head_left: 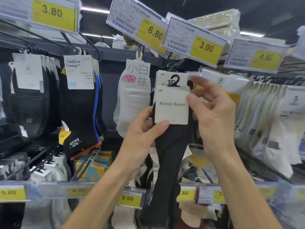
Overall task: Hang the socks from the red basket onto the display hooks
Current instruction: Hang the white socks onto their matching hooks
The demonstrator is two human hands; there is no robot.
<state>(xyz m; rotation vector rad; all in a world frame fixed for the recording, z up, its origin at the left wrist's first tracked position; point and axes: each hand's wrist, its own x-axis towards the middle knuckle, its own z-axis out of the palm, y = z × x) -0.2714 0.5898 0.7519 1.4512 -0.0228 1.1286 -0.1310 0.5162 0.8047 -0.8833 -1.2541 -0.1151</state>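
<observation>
I hold up a pair of black socks with a white card label reading "Kunao Socks". My left hand grips the pair just under the label, thumb on the card's lower edge. My right hand pinches the card's upper right corner. The small black plastic hanger on top of the label overlaps another same-brand card hanging behind it, under the 3.00 price tag. The display hook itself is hidden behind tags and cards. The red basket is out of view.
White socks with a grey printed card hang just left of the held pair. Black socks labelled "Classics Design" hang further left. Bagged white socks fill the hooks on the right. A lower row of hooks and yellow price tags runs below.
</observation>
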